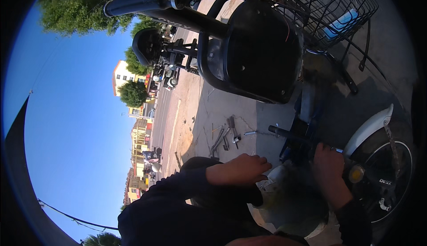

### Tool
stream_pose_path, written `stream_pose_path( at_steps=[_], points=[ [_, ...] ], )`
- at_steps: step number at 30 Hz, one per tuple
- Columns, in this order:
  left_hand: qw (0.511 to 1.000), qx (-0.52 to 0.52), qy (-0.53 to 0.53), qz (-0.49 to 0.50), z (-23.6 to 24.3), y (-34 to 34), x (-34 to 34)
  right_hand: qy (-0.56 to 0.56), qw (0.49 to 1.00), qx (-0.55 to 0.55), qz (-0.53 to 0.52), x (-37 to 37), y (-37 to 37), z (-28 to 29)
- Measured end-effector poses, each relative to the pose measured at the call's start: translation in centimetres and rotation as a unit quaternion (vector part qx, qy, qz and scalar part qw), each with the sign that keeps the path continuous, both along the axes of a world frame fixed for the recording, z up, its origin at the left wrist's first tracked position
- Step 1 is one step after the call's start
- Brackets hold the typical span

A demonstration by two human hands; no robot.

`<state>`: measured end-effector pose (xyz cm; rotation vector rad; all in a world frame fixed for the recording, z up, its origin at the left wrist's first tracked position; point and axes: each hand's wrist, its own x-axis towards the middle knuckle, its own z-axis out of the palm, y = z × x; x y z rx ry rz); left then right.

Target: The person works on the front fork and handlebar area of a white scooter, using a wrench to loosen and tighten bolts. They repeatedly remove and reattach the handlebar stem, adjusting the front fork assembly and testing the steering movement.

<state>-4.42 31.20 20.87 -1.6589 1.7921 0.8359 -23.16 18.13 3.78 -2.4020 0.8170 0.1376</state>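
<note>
**Black, rounded scooter body [264, 50] is standing at one o'clock; bare right hand [328, 162] is gripping at four**

A dark, round wheel [399, 188] is resting at four o'clock. The bare left hand [240, 169] is hanging at five o'clock; its fingers are loosely curling, holding nothing visible. The right fingers are seemingly wrapping around one end of a dark, straight bar [289, 134], which is lying between three and four o'clock. I am judging it stiff, rather heavy, perhaps slippery; its free end is probably offering a firm hold.
</note>
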Motion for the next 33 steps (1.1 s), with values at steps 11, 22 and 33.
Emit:
stream_pose_path(
  at_steps=[11, 22, 33],
  points=[
    [0.995, -0.042, 0.047, -0.082, 1.4, 4.7, -3.1, -0.09, 0.995, -0.039, -0.017, -1.8, -0.8, 2.7],
    [0.963, -0.257, 0.073, -0.016, 3.2, 1.7, -1.6, -0.249, 0.934, -0.203, -0.158, -11.1, -2.3, 15.4],
    [0.706, -0.281, 0.635, 0.138, 1.2, -13.1, -10.5, -0.573, 0.788, -0.037, -0.222, -17.6, -3.4, 24.5]
  ],
)
